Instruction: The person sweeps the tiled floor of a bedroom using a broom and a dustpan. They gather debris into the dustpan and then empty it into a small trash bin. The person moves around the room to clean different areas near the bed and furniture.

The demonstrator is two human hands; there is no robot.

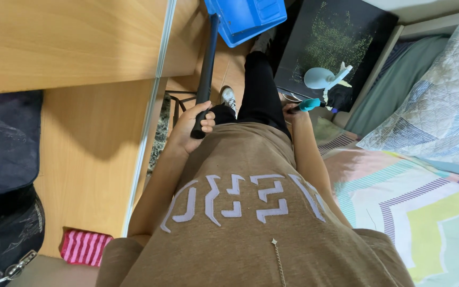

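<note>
Looking straight down my brown shirt, my left hand (pixel 193 126) is closed around the black handle (pixel 206 69) of a blue dustpan (pixel 246 18), whose pan hangs near the floor ahead of my feet. My right hand (pixel 295 112) grips a teal handle (pixel 309 104) of a tool with a dark head (pixel 340 95) close to the floor. My black trousers and a white shoe (pixel 229 96) show between the two hands.
A wooden cabinet (pixel 81 133) stands close on my left, with dark bags (pixel 3 175) and a pink striped cloth (pixel 83 247) beside it. A bed with a patterned sheet (pixel 415 202) lies on my right. A black panel (pixel 336 37) and a pale blue fan (pixel 322 78) sit ahead.
</note>
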